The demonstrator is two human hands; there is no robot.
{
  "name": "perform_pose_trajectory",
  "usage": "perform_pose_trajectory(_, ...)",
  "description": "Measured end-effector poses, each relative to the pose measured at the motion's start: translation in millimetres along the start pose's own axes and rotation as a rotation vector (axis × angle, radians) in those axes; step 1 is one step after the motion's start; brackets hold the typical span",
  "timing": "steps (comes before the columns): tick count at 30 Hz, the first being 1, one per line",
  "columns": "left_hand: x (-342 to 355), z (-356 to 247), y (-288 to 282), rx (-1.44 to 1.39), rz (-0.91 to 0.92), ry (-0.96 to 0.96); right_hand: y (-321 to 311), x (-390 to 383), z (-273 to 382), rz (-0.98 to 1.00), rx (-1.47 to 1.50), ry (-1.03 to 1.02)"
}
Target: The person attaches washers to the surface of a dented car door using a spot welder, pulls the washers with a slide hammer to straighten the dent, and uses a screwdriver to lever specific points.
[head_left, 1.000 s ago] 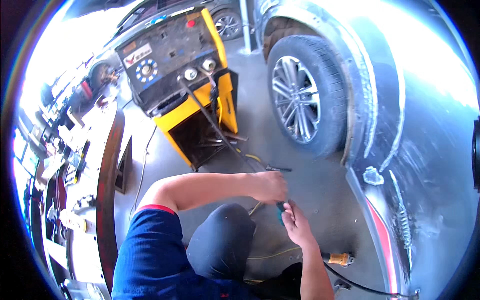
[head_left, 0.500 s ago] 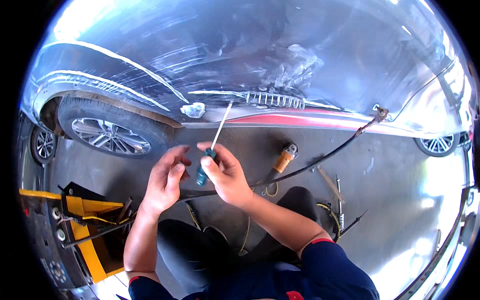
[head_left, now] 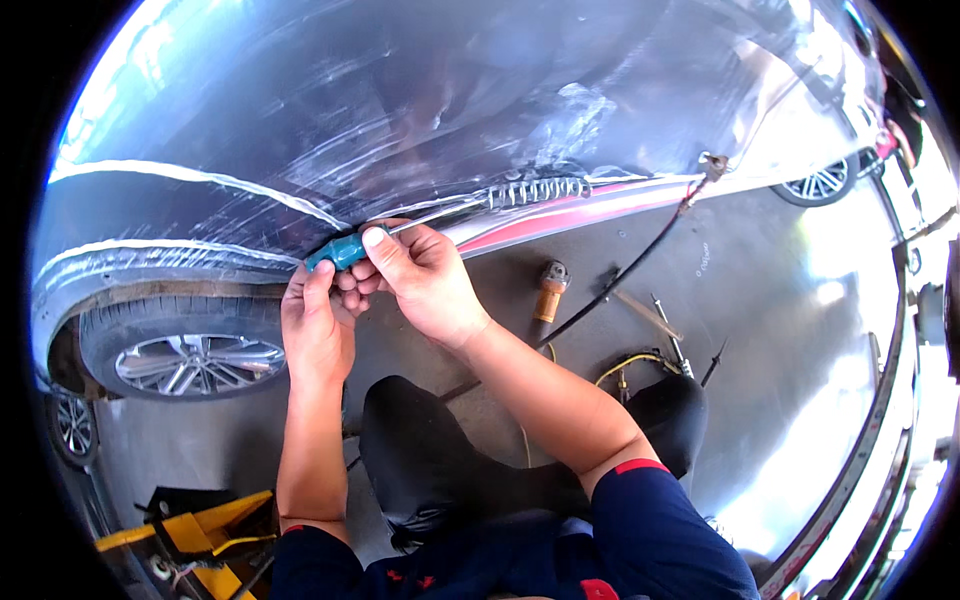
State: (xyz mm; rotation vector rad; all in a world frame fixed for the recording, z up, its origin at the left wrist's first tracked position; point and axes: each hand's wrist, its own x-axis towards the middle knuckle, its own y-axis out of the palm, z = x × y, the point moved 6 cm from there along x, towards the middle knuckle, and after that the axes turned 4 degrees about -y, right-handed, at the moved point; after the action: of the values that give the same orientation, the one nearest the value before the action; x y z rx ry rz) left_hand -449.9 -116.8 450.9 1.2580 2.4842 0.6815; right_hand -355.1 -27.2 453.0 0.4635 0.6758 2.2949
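Both hands are closed on a screwdriver [head_left: 338, 251] with a teal handle, held low against the scuffed dark car panel [head_left: 380, 100]. My left hand [head_left: 322, 315] grips the butt of the handle from below, and my right hand [head_left: 420, 280] grips it near the shaft. The thin metal shaft slants up to the right. Its tip reaches the left end of a row of metal rings [head_left: 540, 191] standing on the panel, above the red and bare-metal lower edge. Whether the tip is inside the first ring I cannot tell.
A wheel [head_left: 200, 350] sits at the left under the arch. A dark cable [head_left: 640, 262] runs from a clamp [head_left: 714, 166] on the sill to the floor. An orange-and-black angle grinder [head_left: 549, 297] and a metal rod [head_left: 672, 335] lie there. A yellow-and-black cart [head_left: 210, 525] stands lower left.
The screwdriver has gone from nearly upright in my right hand to slanting toward the rings. My left hand, earlier apart from it, now grips its handle. My view has shifted.
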Motion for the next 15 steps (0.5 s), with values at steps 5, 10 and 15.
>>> perform_pose_trajectory(5,6,0,-1,0.105,-0.007,0.058,-8,0,4,-0.057,-0.065,0.074)
perform_pose_trajectory(10,16,14,8,0.181,0.022,-0.013,-27,-5,16,-0.192,-0.165,0.078)
perform_pose_trajectory(15,20,21,26,0.223,0.033,-0.045,-40,-9,26,-0.231,-0.195,0.052)
